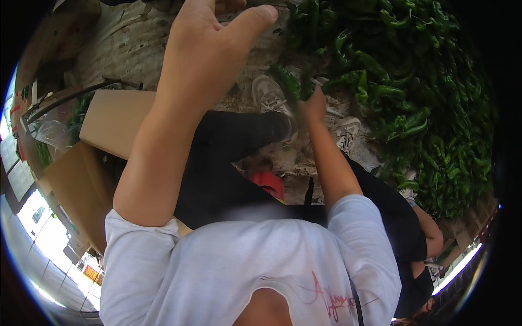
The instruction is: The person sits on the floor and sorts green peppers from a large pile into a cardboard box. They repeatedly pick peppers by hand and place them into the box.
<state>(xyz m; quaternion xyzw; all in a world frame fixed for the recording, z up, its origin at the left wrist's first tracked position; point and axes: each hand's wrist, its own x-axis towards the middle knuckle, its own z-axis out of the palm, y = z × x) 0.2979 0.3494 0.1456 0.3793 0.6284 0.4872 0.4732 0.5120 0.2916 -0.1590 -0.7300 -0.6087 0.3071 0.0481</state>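
Note:
My left hand (208, 45) reaches up to the top edge of the view. Its thumb stands away from the fingers, nothing shows in its grasp, and the fingertips are partly cut off. Lower and to the right, my right hand (314, 105) is closed around a few green peppers (287, 79); motion blurs them somewhat. Just beyond that hand spreads a large heap of long green peppers (408, 89) covering the right side. A grey sneaker (269, 95) is left of my right hand, and a second sneaker (346, 130) lies below it.
An opened cardboard box (118, 118) stands by my left arm, with a clear plastic bag (53, 132) beyond it. A dirty pale ground sheet (134, 45) has scattered bits on it. Another person's arm (426, 228) is at the lower right, near the heap. Something red (267, 183) lies below my legs.

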